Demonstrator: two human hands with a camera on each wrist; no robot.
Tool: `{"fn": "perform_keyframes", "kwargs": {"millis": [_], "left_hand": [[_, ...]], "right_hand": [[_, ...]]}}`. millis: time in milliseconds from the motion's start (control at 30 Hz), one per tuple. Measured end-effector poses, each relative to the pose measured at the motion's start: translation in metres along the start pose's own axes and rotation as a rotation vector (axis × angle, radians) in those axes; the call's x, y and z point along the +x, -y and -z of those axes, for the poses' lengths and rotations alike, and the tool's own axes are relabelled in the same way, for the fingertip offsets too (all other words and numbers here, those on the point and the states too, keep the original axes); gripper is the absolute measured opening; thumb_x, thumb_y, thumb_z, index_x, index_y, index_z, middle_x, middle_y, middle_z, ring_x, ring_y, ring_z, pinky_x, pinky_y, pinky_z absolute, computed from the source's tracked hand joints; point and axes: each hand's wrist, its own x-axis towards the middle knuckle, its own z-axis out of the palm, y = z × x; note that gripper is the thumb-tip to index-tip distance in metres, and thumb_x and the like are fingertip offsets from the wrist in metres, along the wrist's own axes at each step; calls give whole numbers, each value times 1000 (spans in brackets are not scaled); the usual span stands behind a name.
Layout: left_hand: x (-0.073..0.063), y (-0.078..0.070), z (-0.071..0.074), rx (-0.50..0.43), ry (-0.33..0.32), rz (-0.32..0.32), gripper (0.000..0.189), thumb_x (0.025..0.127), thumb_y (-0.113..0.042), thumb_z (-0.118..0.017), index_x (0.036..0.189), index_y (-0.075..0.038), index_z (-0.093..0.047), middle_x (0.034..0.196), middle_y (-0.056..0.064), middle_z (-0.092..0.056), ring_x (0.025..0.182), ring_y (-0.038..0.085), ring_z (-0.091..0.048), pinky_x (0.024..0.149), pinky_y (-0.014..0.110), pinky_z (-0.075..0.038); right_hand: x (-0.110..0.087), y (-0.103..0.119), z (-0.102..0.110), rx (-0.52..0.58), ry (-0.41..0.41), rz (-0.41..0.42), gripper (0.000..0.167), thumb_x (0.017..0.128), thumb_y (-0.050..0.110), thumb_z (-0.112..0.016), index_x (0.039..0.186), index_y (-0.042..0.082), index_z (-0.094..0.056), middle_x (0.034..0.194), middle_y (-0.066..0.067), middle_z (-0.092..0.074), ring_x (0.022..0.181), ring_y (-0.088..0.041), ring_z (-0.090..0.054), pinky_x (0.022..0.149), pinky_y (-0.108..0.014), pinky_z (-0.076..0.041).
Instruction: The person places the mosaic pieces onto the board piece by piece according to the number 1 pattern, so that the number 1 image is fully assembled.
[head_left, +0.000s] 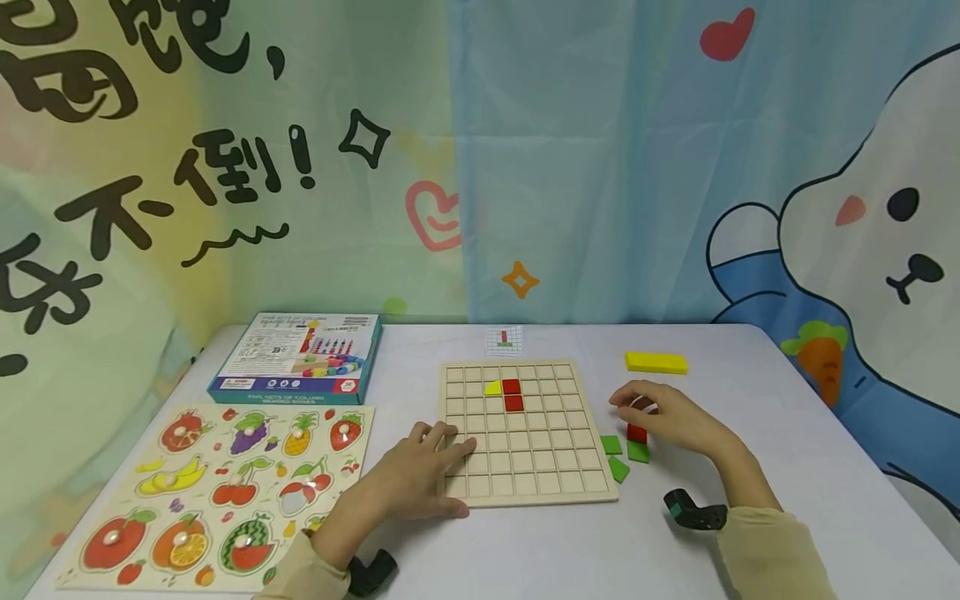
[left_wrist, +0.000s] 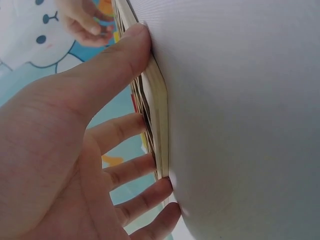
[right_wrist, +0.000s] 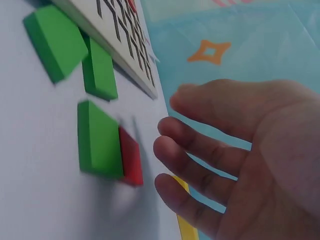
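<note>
Left hand (head_left: 422, 473), fingers spread, touches the board (head_left: 543, 462); right hand (head_left: 672, 415), fingers relaxed and empty, hovers near a red block (head_left: 637, 435), apparently selecting; pickup would need pinching.

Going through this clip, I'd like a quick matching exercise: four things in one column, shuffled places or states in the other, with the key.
Things
1. Left hand
2. Two red squares
3. Yellow bar
4. Printed box

Places or states
A. On the far side of the fruit board
B. Set side by side in the grid board
C. Lying just past the right hand
D. Touching the grid board's edge

Pairs: 1-D, 2-B, 3-C, 4-A
</note>
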Motion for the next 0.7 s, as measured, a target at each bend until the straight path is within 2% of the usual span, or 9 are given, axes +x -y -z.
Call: {"fn": "perform_keyframes", "kwargs": {"millis": [200,367,700], "left_hand": [[0,1,0,2,-1,-6,81,74,-58,-69,142,-22,-43,136,9,-43,118,31,-43,87,46,-45],[-1,1,0,-5,-7,-7,82,74,-58,-70,142,-22,-43,136,10,-43,118,32,-43,88,46,-45],[0,1,-2,-8,-4,-11,82,73,-59,-70,142,-22,-43,136,10,-43,118,32,-44,89,47,-45]], "right_hand": [[-7,-8,5,-12,41,-19,24,92,23,-61,110,8,-62,106,-6,-63,96,-22,-57,81,-35,-49],[-12,-7,7,-34,82,-19,28,88,23,-65,110,6,-63,99,-3,-62,90,-18,-54,76,-28,-46],[-11,-9,2,-35,83,-49,22,83,15,-69,103,7,-63,92,-2,-59,85,-17,-50,71,-25,-44]]}}
